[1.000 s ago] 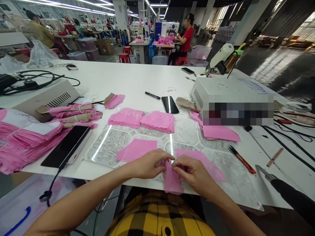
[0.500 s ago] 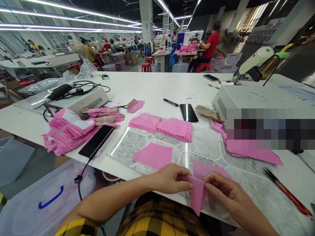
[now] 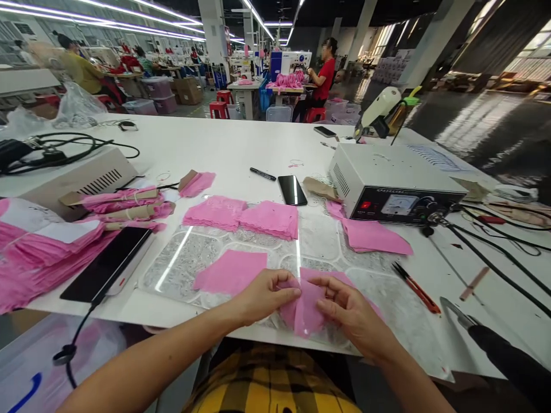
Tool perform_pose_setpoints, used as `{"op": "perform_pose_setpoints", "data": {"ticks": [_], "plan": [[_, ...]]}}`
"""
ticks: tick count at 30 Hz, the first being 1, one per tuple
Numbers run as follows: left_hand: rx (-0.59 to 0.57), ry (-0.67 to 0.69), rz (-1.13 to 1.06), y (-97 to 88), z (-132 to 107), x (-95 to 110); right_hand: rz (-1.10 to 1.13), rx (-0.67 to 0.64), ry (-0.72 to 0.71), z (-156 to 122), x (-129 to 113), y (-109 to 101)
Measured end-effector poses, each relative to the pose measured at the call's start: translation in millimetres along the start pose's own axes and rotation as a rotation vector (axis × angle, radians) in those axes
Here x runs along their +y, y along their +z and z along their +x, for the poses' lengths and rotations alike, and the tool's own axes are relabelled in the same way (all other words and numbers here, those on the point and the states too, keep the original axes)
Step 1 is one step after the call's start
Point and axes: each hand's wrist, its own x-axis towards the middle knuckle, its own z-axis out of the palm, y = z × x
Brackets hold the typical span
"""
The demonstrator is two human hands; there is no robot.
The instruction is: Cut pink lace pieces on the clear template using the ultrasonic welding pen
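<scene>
At the table's near edge my left hand (image 3: 263, 295) pinches the upper left part of a pink fabric piece (image 3: 307, 315) between thumb and fingers. Closed on its right side is my right hand (image 3: 350, 310), thumb against fingertips. The held piece hangs partly folded. Behind it, another pink piece (image 3: 329, 275) lies on the mat and is partly covered by my hands. A single flat pink piece (image 3: 235, 272) rests to the left. Farther back sit two neat pink fabric stacks, a left stack (image 3: 215, 212) and a right stack (image 3: 269, 219).
A grey control box (image 3: 387, 172) stands at right, with pink pieces (image 3: 376, 236) before it. Thread snips (image 3: 417, 289) and a black-handled tool (image 3: 508, 350) lie at right. A phone (image 3: 293, 189), tablet (image 3: 107, 264) and tied pink bundles (image 3: 55, 252) are around. Someone in red (image 3: 323, 80) sits beyond.
My view has turned right, so the table's things appear farther left. The pink piece between my hands is spread wider than before, with both hands still on it.
</scene>
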Motion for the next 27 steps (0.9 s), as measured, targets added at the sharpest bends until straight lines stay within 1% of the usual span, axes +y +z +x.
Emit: {"op": "perform_pose_setpoints", "data": {"ticks": [2,4,8,11,13,16,19,22,23,24,25,27], "plan": [[0.003,-0.006,0.039,1.8,3.2,2.1,-0.05,-0.011,-0.017,-2.8,1.2,-8.5],[-0.003,-0.017,0.092,4.1,8.7,2.9,-0.123,0.019,-0.046,-5.4,1.9,-21.7],[0.0,-0.027,0.258,10.3,28.0,3.3,-0.289,0.174,-0.113,-6.4,2.2,-51.6],[0.042,-0.018,0.422,15.3,43.1,5.2,-0.409,0.3,-0.139,-5.5,3.0,-66.1],[0.075,0.014,0.541,17.8,49.9,7.5,-0.474,0.358,-0.162,-5.8,4.0,-69.9],[0.111,0.079,0.71,20.0,54.2,10.9,-0.547,0.383,-0.196,-7.6,5.7,-70.1],[0.123,0.128,0.836,20.1,53.4,11.4,-0.622,0.406,-0.218,-9.3,6.6,-69.3],[0.142,0.168,0.929,19.0,48.5,6.8,-0.672,0.444,-0.247,-11.0,6.5,-70.3],[0.148,0.211,0.975,18.7,46.1,4.1,-0.681,0.452,-0.256,-11.6,6.2,-70.8],[0.147,0.288,1.03,18.5,43.4,1.2,-0.686,0.455,-0.265,-12.2,5.9,-71.4],[0.139,0.398,1.092,18.4,40.6,-1.9,-0.689,0.455,-0.274,-12.7,5.7,-72.0],[0.09,0.675,1.212,18.8,35.4,-7.6,-0.691,0.449,-0.29,-13.2,5.5,-73.3]]}}
